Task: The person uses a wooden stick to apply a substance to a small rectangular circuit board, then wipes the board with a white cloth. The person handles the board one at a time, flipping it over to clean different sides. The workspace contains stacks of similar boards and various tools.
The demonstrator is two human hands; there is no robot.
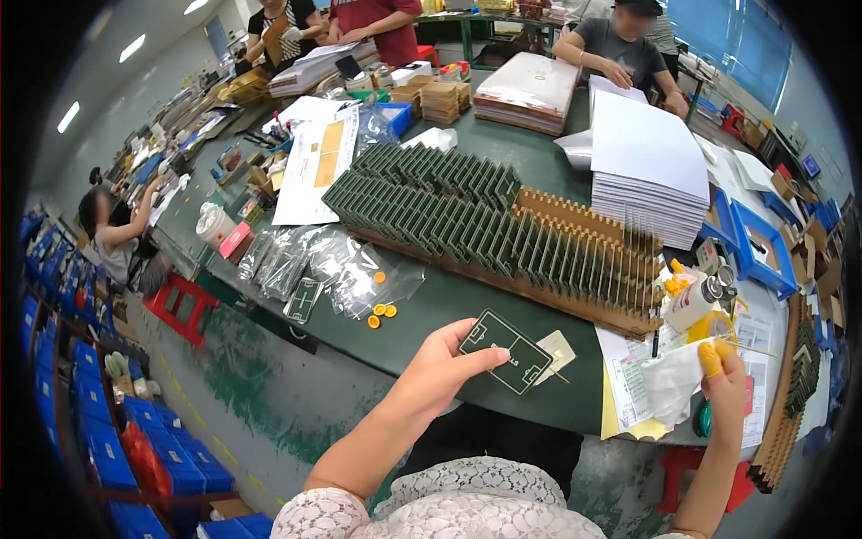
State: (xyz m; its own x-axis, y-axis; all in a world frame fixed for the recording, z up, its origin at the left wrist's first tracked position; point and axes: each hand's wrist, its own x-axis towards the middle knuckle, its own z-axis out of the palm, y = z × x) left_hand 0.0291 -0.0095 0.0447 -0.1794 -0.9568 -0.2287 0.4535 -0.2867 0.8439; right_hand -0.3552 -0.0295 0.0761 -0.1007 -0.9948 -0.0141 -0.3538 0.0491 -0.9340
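My left hand (440,364) grips a dark green rectangular plate (505,349) with white line markings, its thumb lying on the face. Just beyond the plate, on the table, is a small pale pad (557,352) with a thin stick by it, partly covered. At the right, my right hand (725,382) is closed on a crumpled white cloth (672,382); yellow finger covers sit on its fingertips. A thin stick (752,349) juts out by those fingers. Ahead of both hands stands a long brown slotted rack (588,313) bearing rows of upright green plates (431,211).
Clear plastic bags (346,269), another green plate (303,301) and several orange finger covers (374,321) lie at left. A white bottle (690,304) stands on papers at right, near a second rack (795,386). Behind are a tall paper stack (648,180) and a seated co-worker (620,54).
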